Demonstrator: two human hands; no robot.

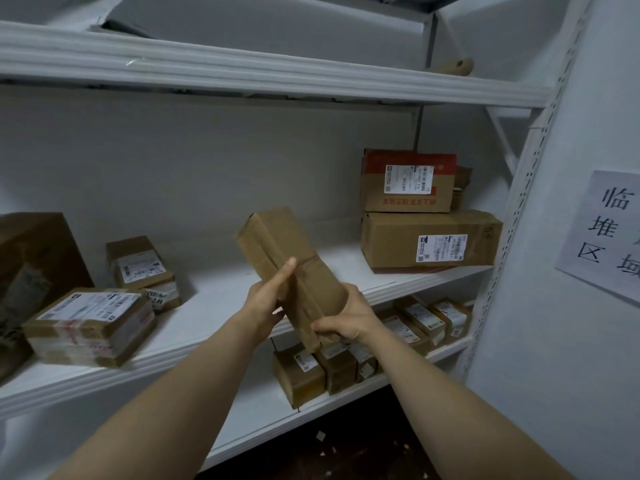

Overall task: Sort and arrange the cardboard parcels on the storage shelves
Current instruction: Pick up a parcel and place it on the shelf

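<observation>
white shelving (277,81) stands ahead; parcels (90,323) sit at both ends of the middle shelf (221,289). above its centre, 1 long taped parcel (273,237) is held tilted: left hand (266,303) clasps its side, right hand (349,317) grips the near end, likely to find its label.

The white metal shelving shows three boards. The middle shelf (221,306) carries a large brown box (31,265) at the left edge of view, with a flat taped parcel (90,327) just beside it near the front lip. A stack of small labelled parcels (138,268) sits behind that. At the shelf's right end lies a long carton (429,242), close to the upright. The lower shelf (263,407) bears a row of small parcels (301,372) standing side by side. A tan roll (450,67) rests on the upper shelf (242,74).
</observation>
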